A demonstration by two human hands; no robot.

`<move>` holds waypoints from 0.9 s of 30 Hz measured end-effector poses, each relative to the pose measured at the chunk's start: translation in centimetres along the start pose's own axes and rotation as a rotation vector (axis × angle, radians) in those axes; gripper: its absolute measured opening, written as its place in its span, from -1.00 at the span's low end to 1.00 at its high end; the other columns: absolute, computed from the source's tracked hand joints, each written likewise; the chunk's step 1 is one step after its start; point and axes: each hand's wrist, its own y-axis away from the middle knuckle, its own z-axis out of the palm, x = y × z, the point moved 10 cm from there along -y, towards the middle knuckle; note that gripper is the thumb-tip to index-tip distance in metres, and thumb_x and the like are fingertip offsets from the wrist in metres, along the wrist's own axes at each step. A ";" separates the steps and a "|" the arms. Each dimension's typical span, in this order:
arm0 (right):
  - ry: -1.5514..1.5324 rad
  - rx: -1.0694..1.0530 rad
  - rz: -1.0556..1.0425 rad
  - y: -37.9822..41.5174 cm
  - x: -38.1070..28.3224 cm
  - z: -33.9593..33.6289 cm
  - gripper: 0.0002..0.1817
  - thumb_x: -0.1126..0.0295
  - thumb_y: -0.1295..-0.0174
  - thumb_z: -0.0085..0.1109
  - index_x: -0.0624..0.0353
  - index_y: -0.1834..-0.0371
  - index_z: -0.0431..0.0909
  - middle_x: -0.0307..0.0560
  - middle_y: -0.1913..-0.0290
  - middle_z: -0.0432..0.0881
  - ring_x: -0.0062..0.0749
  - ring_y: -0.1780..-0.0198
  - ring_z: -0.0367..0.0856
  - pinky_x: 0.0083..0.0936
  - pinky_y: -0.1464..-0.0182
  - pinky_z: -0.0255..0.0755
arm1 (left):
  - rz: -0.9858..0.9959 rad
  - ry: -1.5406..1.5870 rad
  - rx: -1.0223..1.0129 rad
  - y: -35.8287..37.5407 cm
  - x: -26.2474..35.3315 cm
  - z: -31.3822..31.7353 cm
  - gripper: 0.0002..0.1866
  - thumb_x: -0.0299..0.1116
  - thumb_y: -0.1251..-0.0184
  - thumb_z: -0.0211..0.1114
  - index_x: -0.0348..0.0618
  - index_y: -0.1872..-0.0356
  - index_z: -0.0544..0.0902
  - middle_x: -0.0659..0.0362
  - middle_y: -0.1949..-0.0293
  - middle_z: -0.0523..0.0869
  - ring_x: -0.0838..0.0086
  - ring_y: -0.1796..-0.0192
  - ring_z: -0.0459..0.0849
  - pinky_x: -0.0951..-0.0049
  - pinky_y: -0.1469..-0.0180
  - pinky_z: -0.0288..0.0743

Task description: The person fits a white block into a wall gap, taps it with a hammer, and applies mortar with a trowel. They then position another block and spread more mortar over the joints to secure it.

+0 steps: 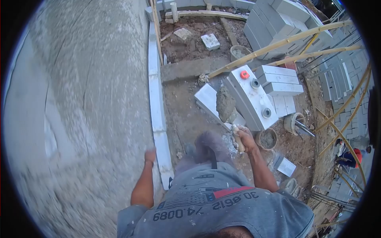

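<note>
My right hand (247, 139) is closed around the handle of a trowel (239, 142). A heap of wet grey mortar (226, 105) lies on its blade and hides most of the metal. My left hand (150, 154) hangs beside a low row of white blocks (154, 97) along the wall; blur hides how its fingers are set. Just past the trowel stand large white blocks (246, 93), with an orange-red item (244, 74) and two dark round items on top. Under the mortar, a white slab (208, 97) lies tilted on the ground.
A bucket of mortar (266, 139) stands right of my right hand, and another bucket (293, 123) holds tools. Bamboo poles (278, 41) slant across the right side. Stacked blocks (278, 20) rise at the back. A rough plastered wall (95, 99) fills the left. Another person (351, 156) is far right.
</note>
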 end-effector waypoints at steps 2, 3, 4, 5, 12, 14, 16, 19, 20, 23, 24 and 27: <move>0.026 0.006 -0.007 -5.0 -3.2 2.2 -0.82 0.38 -0.31 0.20 0.20 0.11 0.65 -0.32 0.37 0.62 -0.69 0.48 0.56 -0.66 0.45 0.44 | -0.081 0.393 0.285 -10.3 -4.2 -10.5 -0.58 -0.20 -0.61 0.01 -0.20 -0.28 0.61 -0.14 -0.08 0.76 -0.03 -0.08 0.74 0.02 -0.19 0.56; 0.023 0.010 -0.006 -8.0 -4.4 2.9 -0.82 0.38 -0.31 0.20 0.20 0.11 0.65 -0.32 0.37 0.62 -0.69 0.48 0.56 -0.66 0.45 0.44 | -0.189 0.574 0.350 -13.7 -4.8 -16.7 -0.56 -0.18 -0.57 0.09 -0.28 -0.26 0.62 -0.18 -0.08 0.75 -0.01 -0.09 0.74 0.08 -0.21 0.55; 0.065 0.021 -0.030 -10.9 -5.9 3.2 -0.82 0.36 -0.31 0.20 0.20 0.12 0.65 -0.31 0.38 0.62 -0.68 0.48 0.56 -0.65 0.45 0.45 | -0.302 0.757 0.411 -17.0 -5.2 -21.3 -0.53 -0.15 -0.53 0.18 -0.35 -0.23 0.62 -0.22 -0.08 0.74 0.01 -0.10 0.74 0.14 -0.23 0.55; 0.106 0.030 -0.054 -13.8 -7.3 3.5 -0.82 0.35 -0.31 0.20 0.20 0.13 0.65 -0.29 0.38 0.62 -0.68 0.47 0.56 -0.64 0.45 0.45 | -0.303 0.756 0.403 -21.2 -5.6 -23.3 -0.53 -0.15 -0.53 0.18 -0.35 -0.23 0.62 -0.22 -0.08 0.74 0.01 -0.10 0.74 0.14 -0.23 0.55; 0.071 0.035 0.018 -33.6 -15.3 5.8 -0.81 0.36 -0.33 0.16 0.18 0.09 0.63 -0.20 0.43 0.64 -0.60 0.52 0.56 -0.56 0.49 0.47 | -0.341 1.005 0.233 -35.5 -6.3 -24.6 -0.55 -0.11 -0.55 0.13 -0.30 -0.16 0.67 -0.17 -0.17 0.72 -0.01 -0.25 0.67 0.09 -0.33 0.48; -0.050 -0.026 0.057 -39.5 -20.7 8.3 -0.84 0.37 -0.35 0.15 0.15 0.09 0.61 -0.17 0.49 0.62 -0.54 0.63 0.54 -0.53 0.61 0.44 | 0.035 0.194 -0.075 -36.3 -4.0 -20.2 -0.52 -0.13 -0.62 -0.12 -0.17 -0.12 0.71 -0.13 -0.10 0.75 -0.06 -0.16 0.69 -0.04 -0.28 0.49; -0.040 -0.009 0.050 -45.1 -24.1 9.1 -0.85 0.37 -0.36 0.14 0.14 0.10 0.60 -0.16 0.51 0.61 -0.53 0.67 0.52 -0.52 0.66 0.42 | -0.026 0.285 -0.197 -34.0 -3.0 -19.1 -0.53 -0.10 -0.59 -0.05 -0.19 0.00 0.77 -0.12 0.01 0.80 0.03 0.01 0.77 0.00 -0.07 0.58; -0.030 -0.023 0.048 -53.2 -29.7 10.6 -0.90 0.36 -0.39 0.14 0.10 0.14 0.59 -0.19 0.53 0.59 -0.52 0.69 0.50 -0.51 0.70 0.40 | -0.331 1.306 -0.114 -34.1 -5.7 -16.1 -0.45 0.00 -0.58 -0.07 -0.30 0.12 0.72 0.08 0.21 0.78 0.16 0.23 0.75 0.08 0.19 0.59; -0.018 -0.002 0.062 -56.2 -31.2 10.8 -0.86 0.37 -0.35 0.13 0.12 0.10 0.58 -0.20 0.49 0.59 -0.52 0.65 0.53 -0.52 0.65 0.44 | -0.318 1.229 -0.121 -34.0 -5.6 -17.2 -0.46 0.00 -0.58 -0.07 -0.29 0.11 0.72 0.06 0.20 0.78 0.15 0.21 0.75 0.07 0.17 0.59; 0.046 -0.017 0.041 -65.5 -36.2 11.7 -0.84 0.37 -0.31 0.14 0.12 0.09 0.59 -0.24 0.43 0.60 -0.56 0.57 0.54 -0.54 0.58 0.45 | -0.281 1.000 -0.145 -37.3 -5.7 -21.1 -0.48 -0.02 -0.60 -0.07 -0.28 0.08 0.71 0.01 0.17 0.78 0.09 0.16 0.74 0.04 0.12 0.58; 0.073 -0.030 0.011 -68.6 -37.6 11.8 -0.87 0.36 -0.37 0.15 0.11 0.12 0.61 -0.27 0.43 0.61 -0.60 0.56 0.55 -0.56 0.56 0.45 | -0.273 0.919 -0.159 -38.1 -6.1 -22.9 -0.48 -0.03 -0.60 -0.07 -0.28 0.07 0.71 -0.01 0.16 0.78 0.07 0.14 0.74 0.03 0.10 0.58; 0.072 0.047 -0.040 -76.9 -44.1 14.2 -0.88 0.35 -0.41 0.18 0.09 0.12 0.65 -0.32 0.40 0.63 -0.66 0.51 0.55 -0.57 0.49 0.46 | -0.190 0.650 -0.137 -49.2 -5.6 -30.6 -0.50 -0.05 -0.61 -0.08 -0.27 0.04 0.70 -0.07 0.12 0.78 0.02 0.09 0.74 0.00 0.05 0.57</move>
